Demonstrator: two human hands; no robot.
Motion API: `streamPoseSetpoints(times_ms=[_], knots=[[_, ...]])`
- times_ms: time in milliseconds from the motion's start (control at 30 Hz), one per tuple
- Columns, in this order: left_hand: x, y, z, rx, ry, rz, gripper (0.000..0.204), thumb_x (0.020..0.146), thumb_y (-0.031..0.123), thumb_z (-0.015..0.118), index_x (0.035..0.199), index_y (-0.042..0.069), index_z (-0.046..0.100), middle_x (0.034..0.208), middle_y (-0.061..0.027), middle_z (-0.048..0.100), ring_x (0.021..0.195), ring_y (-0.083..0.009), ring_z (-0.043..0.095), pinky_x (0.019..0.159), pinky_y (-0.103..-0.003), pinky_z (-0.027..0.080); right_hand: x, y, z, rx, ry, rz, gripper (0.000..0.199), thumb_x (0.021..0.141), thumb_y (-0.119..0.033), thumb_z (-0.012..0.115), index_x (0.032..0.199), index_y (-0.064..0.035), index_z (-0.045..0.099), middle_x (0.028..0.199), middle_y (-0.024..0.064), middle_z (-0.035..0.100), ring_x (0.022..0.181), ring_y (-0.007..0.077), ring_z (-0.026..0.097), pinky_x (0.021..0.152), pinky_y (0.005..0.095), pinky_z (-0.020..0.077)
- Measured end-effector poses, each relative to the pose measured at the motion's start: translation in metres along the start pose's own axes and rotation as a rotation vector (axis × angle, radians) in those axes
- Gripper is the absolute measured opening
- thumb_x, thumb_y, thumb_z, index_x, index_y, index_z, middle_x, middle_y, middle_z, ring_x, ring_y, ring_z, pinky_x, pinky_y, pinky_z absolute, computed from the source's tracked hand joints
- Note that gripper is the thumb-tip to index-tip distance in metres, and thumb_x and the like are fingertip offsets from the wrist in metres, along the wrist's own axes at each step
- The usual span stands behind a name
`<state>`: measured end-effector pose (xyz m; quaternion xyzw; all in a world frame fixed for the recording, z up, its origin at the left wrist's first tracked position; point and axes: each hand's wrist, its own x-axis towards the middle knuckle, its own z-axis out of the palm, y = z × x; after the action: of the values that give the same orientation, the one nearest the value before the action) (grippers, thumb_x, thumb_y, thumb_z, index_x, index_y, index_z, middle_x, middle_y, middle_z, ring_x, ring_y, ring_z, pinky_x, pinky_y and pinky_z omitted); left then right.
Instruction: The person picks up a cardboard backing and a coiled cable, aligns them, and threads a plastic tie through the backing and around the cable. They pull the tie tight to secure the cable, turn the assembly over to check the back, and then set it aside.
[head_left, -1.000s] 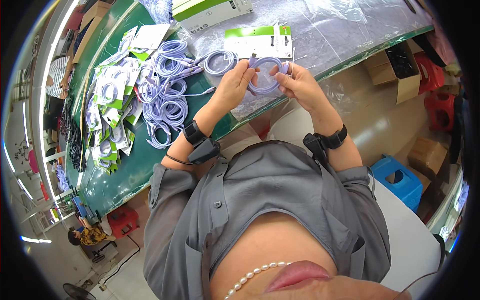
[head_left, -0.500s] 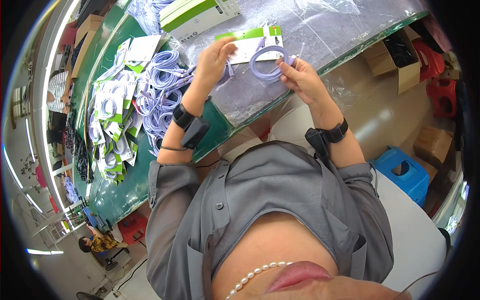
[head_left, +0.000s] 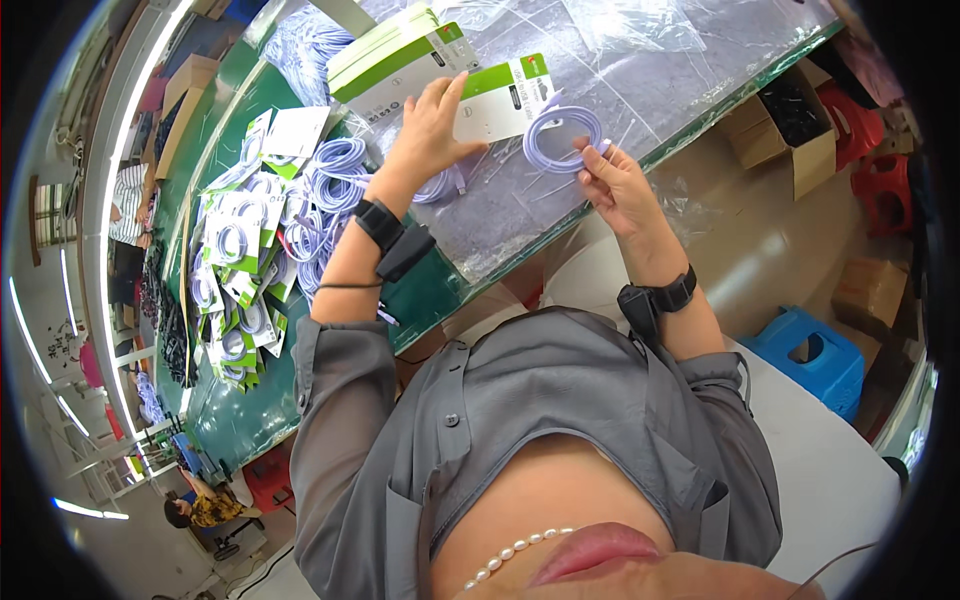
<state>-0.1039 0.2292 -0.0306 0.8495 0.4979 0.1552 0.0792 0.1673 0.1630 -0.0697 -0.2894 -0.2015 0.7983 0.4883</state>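
A coil of lilac cable (head_left: 540, 161) is pinched between the thumb and fingers of my right hand (head_left: 612, 182), just above the table. My left hand (head_left: 430, 128) has its fingers and thumb apart, beside the left edge of a flat white-and-green card (head_left: 500, 104). Whether its fingertips touch the card I cannot tell. The card lies on the grey tabletop between both hands, near the coil. Another lilac coil (head_left: 436, 187) rests below my left wrist, partly hidden by it.
A stack of green-and-white cards (head_left: 400, 70) stands beyond my left hand. Loose lilac coils (head_left: 338, 175) and a heap of carded cables (head_left: 240, 245) cover the left side. Clear plastic bags (head_left: 640, 25) lie at the back. The table's green edge (head_left: 700, 115) runs along the right.
My left hand's fingers were more curled and blurred; now they are spread beside the card. My right hand has shifted slightly right and down with the cable coil. The whole view has shifted a little.
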Motion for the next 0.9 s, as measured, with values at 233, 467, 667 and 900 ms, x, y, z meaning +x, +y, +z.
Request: streamPoseSetpoints(times_ms=[233, 467, 667, 900], knots=[[-0.005, 0.069, 0.000, 0.182, 0.131, 0.020, 0.089, 0.063, 0.035, 0.079, 0.136, 0.008, 0.036, 0.134, -0.0139, 0.039, 0.127, -0.0320, 0.036, 0.101, -0.058, 0.026, 0.016, 0.016, 0.022, 0.034, -0.075, -0.037, 0.016, 0.090, -0.013, 0.060, 0.103, -0.0046, 0.060, 0.076, 0.0070, 0.062, 0.052, 0.0045, 0.043, 0.042, 0.0160, 0.0281], [-0.063, 0.102, -0.040, 0.129, 0.852, 0.220, 0.027, 0.071, 0.007, 0.073, 0.093, 0.005, 0.059, 0.104, -0.0124, 0.050, 0.104, -0.0344, 0.050, 0.093, -0.047, 0.042, -0.003, -0.010, 0.051, 0.044, -0.081, -0.241, 0.016, 0.090, -0.013, 0.060, 0.104, -0.0051, 0.060, 0.075, 0.0075, 0.061, 0.047, 0.0045, 0.037, 0.041, 0.0168, 0.0256], [-0.096, 0.117, 0.004, -1.538, 0.375, -0.420, 0.032, 0.072, -0.002, 0.065, 0.102, 0.001, 0.056, 0.100, -0.0081, 0.056, 0.092, -0.0190, 0.055, 0.077, -0.031, 0.048, -0.023, -0.018, 0.076, 0.036, -0.175, -0.077, 0.016, 0.090, -0.014, 0.061, 0.103, -0.0043, 0.060, 0.074, 0.0057, 0.060, 0.047, 0.0043, 0.040, 0.041, 0.0171, 0.0263], [-0.068, 0.140, 0.000, -1.188, 0.465, -0.404, 0.020, 0.091, 0.015, 0.051, 0.078, 0.002, 0.060, 0.068, -0.0029, 0.058, 0.059, -0.0112, 0.053, 0.054, -0.025, 0.041, -0.036, 0.012, 0.081, -0.200, -0.086, -0.123, 0.019, 0.089, -0.019, 0.063, 0.101, -0.0040, 0.060, 0.070, -0.0003, 0.057, 0.052, 0.0046, 0.051, 0.044, 0.0163, 0.0338]])
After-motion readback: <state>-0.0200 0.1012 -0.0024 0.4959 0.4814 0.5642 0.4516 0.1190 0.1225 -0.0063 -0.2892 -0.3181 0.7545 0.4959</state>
